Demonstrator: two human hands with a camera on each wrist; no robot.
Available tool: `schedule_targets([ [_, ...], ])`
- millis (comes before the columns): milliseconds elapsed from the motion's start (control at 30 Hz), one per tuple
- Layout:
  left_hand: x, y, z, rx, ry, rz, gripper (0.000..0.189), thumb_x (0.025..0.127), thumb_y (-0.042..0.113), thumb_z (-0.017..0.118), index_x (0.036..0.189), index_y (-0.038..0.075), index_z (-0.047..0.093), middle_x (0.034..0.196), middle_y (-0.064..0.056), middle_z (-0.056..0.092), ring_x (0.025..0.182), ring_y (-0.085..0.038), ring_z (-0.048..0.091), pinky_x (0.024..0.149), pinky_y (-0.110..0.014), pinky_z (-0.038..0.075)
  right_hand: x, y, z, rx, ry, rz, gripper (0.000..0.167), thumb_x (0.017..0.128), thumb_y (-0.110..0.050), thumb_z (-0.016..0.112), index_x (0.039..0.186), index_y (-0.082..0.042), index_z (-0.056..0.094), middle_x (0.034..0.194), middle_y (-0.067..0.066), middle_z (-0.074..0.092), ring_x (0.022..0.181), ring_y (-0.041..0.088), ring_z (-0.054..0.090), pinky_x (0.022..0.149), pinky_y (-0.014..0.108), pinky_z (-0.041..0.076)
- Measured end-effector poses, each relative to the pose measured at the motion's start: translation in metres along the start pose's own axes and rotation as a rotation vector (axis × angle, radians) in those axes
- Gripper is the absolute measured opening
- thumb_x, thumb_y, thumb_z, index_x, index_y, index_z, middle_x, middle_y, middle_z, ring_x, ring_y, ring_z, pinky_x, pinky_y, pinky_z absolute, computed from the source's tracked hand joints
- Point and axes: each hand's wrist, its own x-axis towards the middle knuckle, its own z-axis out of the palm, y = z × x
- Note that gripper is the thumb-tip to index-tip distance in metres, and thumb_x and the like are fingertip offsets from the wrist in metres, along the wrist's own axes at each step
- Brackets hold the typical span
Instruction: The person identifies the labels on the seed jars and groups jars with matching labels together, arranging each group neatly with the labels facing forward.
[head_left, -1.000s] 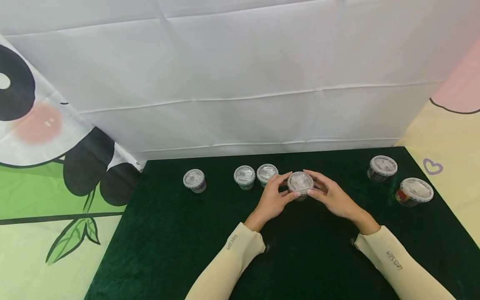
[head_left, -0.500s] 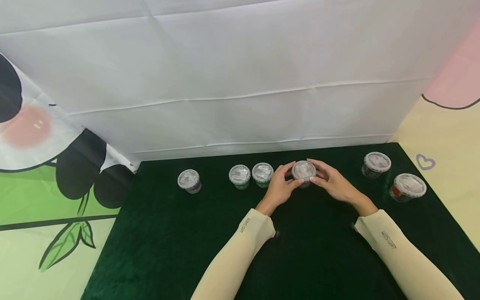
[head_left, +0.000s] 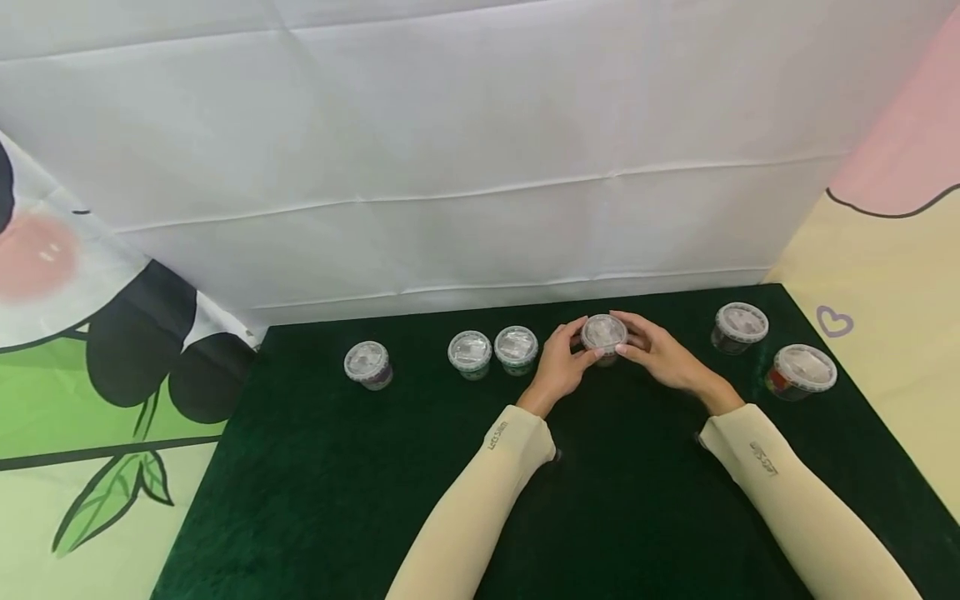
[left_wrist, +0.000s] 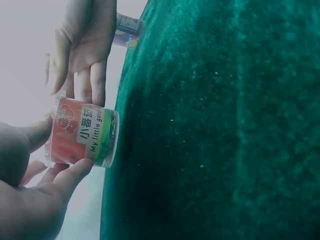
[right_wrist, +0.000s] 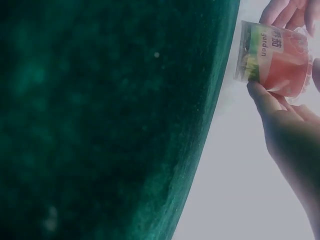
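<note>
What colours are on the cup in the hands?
The label is red, white and green, clearest in the left wrist view.

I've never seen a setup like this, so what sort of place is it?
Probably a makeshift staged indoor corner: a creased white sheet hangs behind, a cartoon backdrop shows at the left, and a green-covered table bears lidded tubs.

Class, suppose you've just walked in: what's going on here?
A person's left hand and right hand hold a lidded tub with a red label between them, near the back edge of the green table. Whether its base touches the table is unclear. Three other tubs stand to its left and two more tubs to its right.
</note>
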Motion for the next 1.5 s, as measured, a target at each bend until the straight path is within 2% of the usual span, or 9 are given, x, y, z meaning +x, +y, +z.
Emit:
schedule_targets([
  [600,0.002,-0.003,0.007,0.024,0.011,-0.059,0.059,0.101,0.005,0.072,0.155,-0.001,0.048,0.141,-0.019,0.054,0.136,-0.03,0.059,0.106,-0.029,0.054,0.001,0.003,-0.002,-0.002,-0.068,0.081,0.062,0.113,-0.004,0.044,0.166,0.006,0.014,0.17,0.034,0.015,0.153,0.056,0.024,0.121,0.066,0.027],
  [733,-0.001,-0.003,0.009,0.058,0.017,-0.042,0.06,0.102,0.009,0.071,0.156,0.0,0.046,0.146,-0.018,0.052,0.138,-0.03,0.057,0.108,-0.031,0.053,-0.002,0.001,-0.002,-0.019,-0.061,0.092,0.065,0.113,-0.005,0.045,0.167,0.004,0.01,0.17,0.035,0.012,0.154,0.057,0.022,0.122,0.068,0.025],
  [867,-0.011,-0.001,0.009,0.139,0.078,0.013,0.064,0.102,0.014,0.073,0.158,0.005,0.044,0.157,-0.016,0.046,0.145,-0.029,0.05,0.118,-0.04,0.045,-0.011,-0.008,-0.004,-0.078,0.009,0.07,0.068,0.112,-0.005,0.048,0.167,0.003,0.009,0.169,0.036,0.017,0.153,0.056,0.025,0.121,0.068,0.027],
  [933,-0.017,0.002,0.007,0.164,0.122,0.043,0.065,0.101,0.015,0.074,0.158,0.007,0.044,0.159,-0.015,0.045,0.147,-0.028,0.047,0.122,-0.043,0.04,-0.019,-0.016,-0.006,-0.11,0.06,0.051,0.066,0.112,-0.005,0.049,0.167,0.003,0.013,0.167,0.036,0.023,0.152,0.056,0.029,0.12,0.064,0.031],
  [1033,-0.024,0.008,0.006,0.167,0.161,0.078,0.065,0.1,0.015,0.076,0.157,0.008,0.046,0.16,-0.013,0.045,0.149,-0.026,0.045,0.124,-0.043,0.038,-0.034,-0.029,-0.012,-0.126,0.12,0.028,0.062,0.113,-0.007,0.048,0.166,0.003,0.018,0.166,0.034,0.028,0.15,0.055,0.033,0.119,0.035,0.042],
  [1133,-0.03,0.015,0.007,0.155,0.158,0.107,0.064,0.1,0.015,0.076,0.157,0.008,0.047,0.16,-0.011,0.046,0.149,-0.025,0.046,0.123,-0.042,0.038,-0.05,-0.038,-0.02,-0.128,0.165,0.008,0.061,0.113,-0.008,0.048,0.166,0.003,0.02,0.165,0.034,0.03,0.149,0.056,0.034,0.106,0.008,0.041],
  [1233,-0.035,0.022,0.012,0.138,0.136,0.122,0.064,0.1,0.015,0.075,0.157,0.01,0.046,0.16,-0.011,0.046,0.147,-0.023,0.047,0.123,-0.04,0.04,-0.064,-0.044,-0.027,-0.134,0.21,-0.007,0.06,0.113,-0.009,0.048,0.166,0.002,0.021,0.165,0.033,0.032,0.148,0.054,0.036,0.099,0.001,0.037],
  [1367,-0.04,0.028,0.022,0.132,0.096,0.117,0.065,0.101,0.016,0.075,0.158,0.011,0.045,0.161,-0.009,0.045,0.149,-0.022,0.046,0.123,-0.039,0.038,-0.081,-0.044,-0.036,-0.163,0.278,-0.039,0.058,0.113,-0.009,0.049,0.164,0.002,0.025,0.163,0.033,0.035,0.151,0.025,0.044,0.1,0.0,0.038],
  [1500,-0.043,0.032,0.035,0.155,0.064,0.133,0.064,0.101,0.019,0.075,0.158,0.014,0.045,0.161,-0.006,0.045,0.149,-0.019,0.045,0.123,-0.037,0.039,-0.094,-0.039,-0.044,-0.154,0.348,-0.085,0.054,0.112,-0.005,0.05,0.161,0.005,0.031,0.161,0.024,0.042,0.138,-0.008,0.046,0.101,0.002,0.04],
])
